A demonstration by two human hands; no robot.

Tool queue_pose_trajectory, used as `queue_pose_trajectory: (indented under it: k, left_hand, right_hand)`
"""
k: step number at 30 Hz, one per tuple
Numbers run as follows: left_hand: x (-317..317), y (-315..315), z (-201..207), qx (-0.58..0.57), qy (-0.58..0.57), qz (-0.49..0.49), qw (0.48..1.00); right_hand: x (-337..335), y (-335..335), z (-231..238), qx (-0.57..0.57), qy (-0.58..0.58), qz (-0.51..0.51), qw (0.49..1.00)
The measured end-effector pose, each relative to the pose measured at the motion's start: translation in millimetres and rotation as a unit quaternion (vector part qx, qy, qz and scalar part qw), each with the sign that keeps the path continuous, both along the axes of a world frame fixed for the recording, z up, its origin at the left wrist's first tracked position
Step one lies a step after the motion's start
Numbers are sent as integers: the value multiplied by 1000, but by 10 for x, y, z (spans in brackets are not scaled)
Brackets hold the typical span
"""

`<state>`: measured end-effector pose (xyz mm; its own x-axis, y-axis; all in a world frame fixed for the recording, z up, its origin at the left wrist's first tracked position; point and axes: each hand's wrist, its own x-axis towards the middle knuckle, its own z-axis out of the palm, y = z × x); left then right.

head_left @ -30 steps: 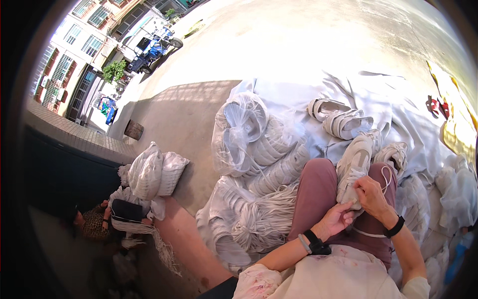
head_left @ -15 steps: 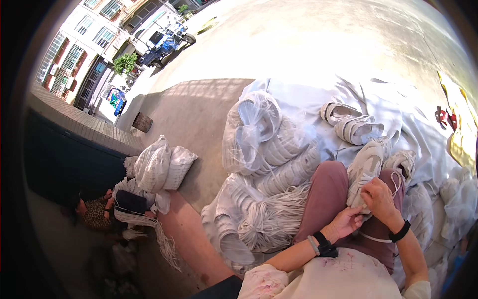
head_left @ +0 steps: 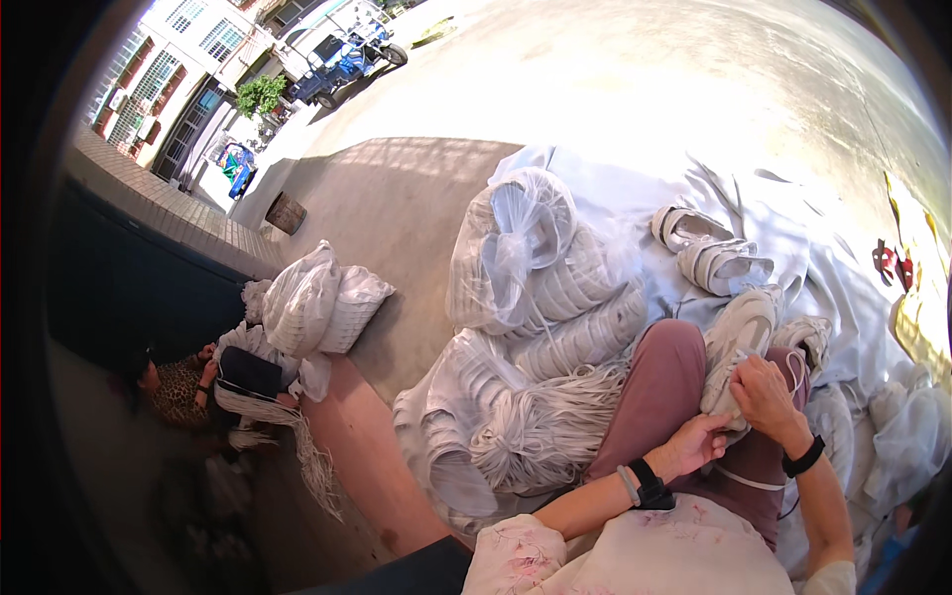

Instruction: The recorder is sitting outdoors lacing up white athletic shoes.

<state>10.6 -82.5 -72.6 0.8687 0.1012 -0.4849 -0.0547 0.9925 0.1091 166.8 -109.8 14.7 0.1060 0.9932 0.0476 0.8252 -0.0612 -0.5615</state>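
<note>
Fingers (head_left: 746, 383) on off-wht lace-up shoe (head_left: 738, 335)

Sun's totally blowing out the concrete yard (head_left: 615, 89), with shade (head_left: 397, 203) closer in. Pale building (head_left: 189, 61) with grilled windows (head_left: 220, 40) up top left, blue cargo trike (head_left: 340, 69) parked outside, brick-patterned wall (head_left: 178, 203) lower down.

Tight at both sides, open farther ahead

To your left, your raised knee (head_left: 666, 387) walls in your left hand (head_left: 694, 444); past it, the lace bundle (head_left: 545, 426) and plastic-wrapped bundles (head_left: 570, 273) crowd the way. Straight ahead, the near shoe (head_left: 739, 332) and the second shoe (head_left: 808, 337) just beside it block you, with two strapped shoe pieces (head_left: 724, 266) beyond. You have bare white sheet (head_left: 833, 253) to either side of those pieces, then open concrete (head_left: 446, 109). Clear plastic bags (head_left: 907, 426) narrow the room outside your right hand (head_left: 769, 402).
</note>
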Motion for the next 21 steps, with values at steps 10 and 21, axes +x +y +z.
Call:
queue_pose_trajectory:
  k: [10,21]
  left_hand:
    - [-374,302,339,130,85,-148,977]
    - [-344,664,927,199,-8,-16,980]
  right_hand:
    - [-507,14,747,-152,458,-35,875]
    - [-717,-428,735,-55,385,157,908]
